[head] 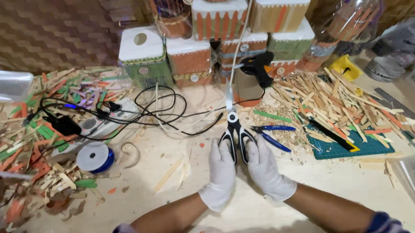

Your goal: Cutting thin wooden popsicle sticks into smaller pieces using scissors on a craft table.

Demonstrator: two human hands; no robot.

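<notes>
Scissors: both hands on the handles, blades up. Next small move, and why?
Probably close the handles. Both gloved hands, left hand and right hand, grip the black-and-white scissors, whose blades point away along a thin pale strip. The strip seems to sit at the blades, though whether it lies between them is hard to tell.

I am looking down at a craft workshop, the handmade sort. The table (pixel 173 188) is strewn with shavings and heaps of flat wooden sticks (pixel 337 101), plain on the right, dyed orange and green on the left (pixel 22 138). Finished boxes (pixel 218 32) clad in those sticks are stacked at the back. Tools lie about: a glue gun (pixel 260 68), blue pliers (pixel 271 134), a green cutting mat (pixel 339 148), a spool (pixel 95 157), a power strip (pixel 96 123) with tangled black cables. Woven matting (pixel 50 30) covers the wall behind.
</notes>
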